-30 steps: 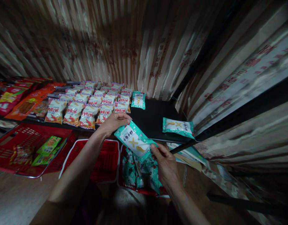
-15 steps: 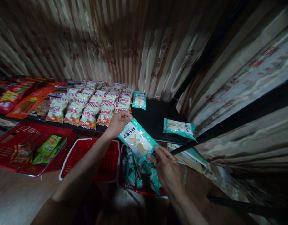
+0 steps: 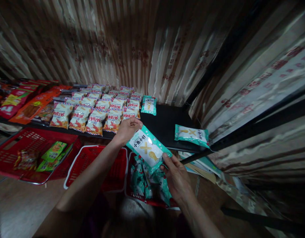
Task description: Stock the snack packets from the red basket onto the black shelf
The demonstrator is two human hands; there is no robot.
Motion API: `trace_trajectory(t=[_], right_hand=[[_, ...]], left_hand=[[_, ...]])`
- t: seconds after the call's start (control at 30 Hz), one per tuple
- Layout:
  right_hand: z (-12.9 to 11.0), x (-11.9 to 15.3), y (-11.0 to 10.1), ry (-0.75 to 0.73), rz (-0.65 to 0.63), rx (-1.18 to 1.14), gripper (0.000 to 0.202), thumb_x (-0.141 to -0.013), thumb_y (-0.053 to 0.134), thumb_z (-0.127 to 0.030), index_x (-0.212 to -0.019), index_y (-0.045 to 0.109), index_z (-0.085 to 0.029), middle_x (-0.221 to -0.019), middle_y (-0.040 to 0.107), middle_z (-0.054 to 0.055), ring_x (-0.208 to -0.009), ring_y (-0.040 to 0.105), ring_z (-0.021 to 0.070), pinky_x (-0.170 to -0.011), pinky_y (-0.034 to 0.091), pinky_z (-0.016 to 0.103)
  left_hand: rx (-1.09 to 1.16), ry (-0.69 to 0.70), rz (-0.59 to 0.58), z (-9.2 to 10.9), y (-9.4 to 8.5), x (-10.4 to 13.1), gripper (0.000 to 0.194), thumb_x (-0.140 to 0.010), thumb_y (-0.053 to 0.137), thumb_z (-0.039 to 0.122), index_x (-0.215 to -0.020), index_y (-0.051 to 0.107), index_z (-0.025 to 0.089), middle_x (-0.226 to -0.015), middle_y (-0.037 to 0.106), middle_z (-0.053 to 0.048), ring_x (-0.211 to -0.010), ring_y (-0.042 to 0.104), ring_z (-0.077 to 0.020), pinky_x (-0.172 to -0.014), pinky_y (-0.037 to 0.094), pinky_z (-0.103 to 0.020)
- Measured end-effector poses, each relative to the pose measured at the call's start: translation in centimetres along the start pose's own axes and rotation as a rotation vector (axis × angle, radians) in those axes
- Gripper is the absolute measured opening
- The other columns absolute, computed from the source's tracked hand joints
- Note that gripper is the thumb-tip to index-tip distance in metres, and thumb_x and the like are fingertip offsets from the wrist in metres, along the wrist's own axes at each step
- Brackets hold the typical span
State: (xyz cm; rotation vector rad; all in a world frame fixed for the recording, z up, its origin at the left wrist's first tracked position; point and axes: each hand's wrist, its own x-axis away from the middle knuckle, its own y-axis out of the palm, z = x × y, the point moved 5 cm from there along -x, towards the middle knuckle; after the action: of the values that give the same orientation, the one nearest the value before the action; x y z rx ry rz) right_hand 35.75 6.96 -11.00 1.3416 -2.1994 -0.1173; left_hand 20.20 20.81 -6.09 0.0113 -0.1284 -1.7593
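Both my hands hold one teal-and-white snack bag printed with yellow snack pieces. My left hand pinches its upper left corner, and my right hand grips its lower right edge. The bag is tilted, its printed face towards me, above a red basket with several more teal bags in it. On the black shelf behind, one teal bag lies at the back and another teal bag lies at the right end.
Rows of white-and-orange snack bags fill the shelf's middle, with orange and red packets to their left. Below stand a second red basket and a third red basket with green packets. A dark frame bar slants at the right.
Both hands keep hold of the same snack bag, which has hardly moved. The whole view has shifted slightly.
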Motion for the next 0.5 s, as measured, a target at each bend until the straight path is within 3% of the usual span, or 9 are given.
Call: trace_trajectory(t=[0.2, 0.5], right_hand=[[0.0, -0.2, 0.5, 0.08, -0.045, -0.031, 0.029, -0.056, 0.084, -0.035, -0.077, 0.072, -0.02, -0.085, 0.073, 0.002, -0.07, 0.064, 0.0132, -0.059, 0.048, 0.022], [-0.2, -1.1, 0.1, 0.05, 0.009, -0.032, 0.026, -0.059, 0.083, -0.035, -0.078, 0.072, -0.021, -0.087, 0.073, 0.0, -0.069, 0.064, 0.0114, -0.051, 0.047, 0.017]], left_hand=[[0.03, 0.007, 0.001, 0.1, -0.1, 0.0, 0.01, -0.067, 0.066, 0.024, -0.07, 0.06, 0.016, -0.057, 0.057, 0.004, -0.049, 0.05, -0.0086, -0.049, 0.036, -0.02], [0.035, 0.074, 0.068, 0.5, -0.8, -0.3, 0.02, -0.068, 0.069, 0.034, -0.076, 0.062, 0.016, -0.064, 0.061, 0.002, -0.056, 0.054, -0.0098, -0.052, 0.04, -0.02]])
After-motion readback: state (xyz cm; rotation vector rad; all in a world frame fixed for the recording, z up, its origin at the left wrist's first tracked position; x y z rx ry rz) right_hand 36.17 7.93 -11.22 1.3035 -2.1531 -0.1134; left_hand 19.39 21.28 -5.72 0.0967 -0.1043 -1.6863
